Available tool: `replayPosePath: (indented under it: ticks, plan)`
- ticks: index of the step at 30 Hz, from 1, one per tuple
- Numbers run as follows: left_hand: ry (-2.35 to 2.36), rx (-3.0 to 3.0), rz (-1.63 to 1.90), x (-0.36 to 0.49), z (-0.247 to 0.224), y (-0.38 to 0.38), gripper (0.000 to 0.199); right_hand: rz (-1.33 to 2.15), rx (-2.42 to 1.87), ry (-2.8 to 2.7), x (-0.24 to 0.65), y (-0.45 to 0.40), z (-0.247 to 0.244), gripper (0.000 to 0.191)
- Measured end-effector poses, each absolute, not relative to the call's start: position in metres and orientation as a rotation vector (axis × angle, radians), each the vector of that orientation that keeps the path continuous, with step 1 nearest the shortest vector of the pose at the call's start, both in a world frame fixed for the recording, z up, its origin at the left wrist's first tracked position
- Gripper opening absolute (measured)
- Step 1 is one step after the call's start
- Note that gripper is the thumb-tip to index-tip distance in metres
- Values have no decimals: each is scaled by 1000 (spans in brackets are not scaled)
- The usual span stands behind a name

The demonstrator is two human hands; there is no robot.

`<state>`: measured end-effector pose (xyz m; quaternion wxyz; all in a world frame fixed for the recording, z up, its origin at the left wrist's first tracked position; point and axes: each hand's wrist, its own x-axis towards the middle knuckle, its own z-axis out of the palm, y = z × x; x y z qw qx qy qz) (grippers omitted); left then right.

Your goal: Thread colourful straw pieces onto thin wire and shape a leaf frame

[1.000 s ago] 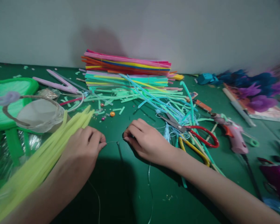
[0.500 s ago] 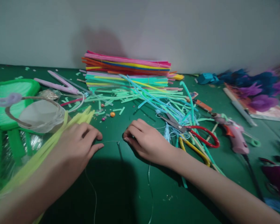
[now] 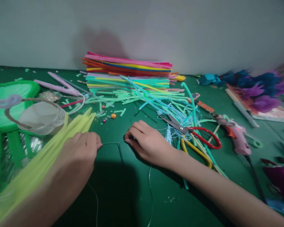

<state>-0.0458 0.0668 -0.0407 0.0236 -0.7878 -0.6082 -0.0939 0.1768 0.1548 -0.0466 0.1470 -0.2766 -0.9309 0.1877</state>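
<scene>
A thin clear thread point(image 3: 111, 143) runs between my two hands, just above the green table. My left hand point(image 3: 81, 151) is closed, its thumb and fingers pinching the thread's left side. My right hand point(image 3: 148, 143) pinches the other side, its fingertips curled together. A slim, dark, rod-like piece point(image 3: 120, 152) hangs or lies from the thread midway between the hands; I cannot make out its exact kind. Loose lengths of clear thread trail toward me below both hands. Yellow pipe cleaners point(image 3: 79, 124) lie beside and under my left forearm.
Bundled coloured pipe cleaners point(image 3: 127, 67) lie by the wall. Red-handled scissors point(image 3: 191, 130) rest on blue thread beyond my right wrist. A pink glue gun point(image 3: 239, 138) is farther right. Small beads point(image 3: 113, 116) lie ahead; a clear cup-like container point(image 3: 42, 116) stands left.
My left thumb and fingers have closed together on the thread, and that hand has turned slightly. The thread's left stretch now shows more clearly. My right hand stays nearly still.
</scene>
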Motion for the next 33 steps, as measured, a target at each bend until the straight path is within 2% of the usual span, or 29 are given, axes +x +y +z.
replayPosePath:
  ticks: [4,12,33]
  plan:
    - [-1964,-2518,-333,-48,-37,65,20,542,-795,-2668,177,154,-48,26]
    - [-1852,-2545,-351,-39,-28,67,26,532,-785,-2662,177,155,-48,26]
    - [-2023,-2605,-460,-46,-34,68,28,483,-763,-2693,175,156,-45,28]
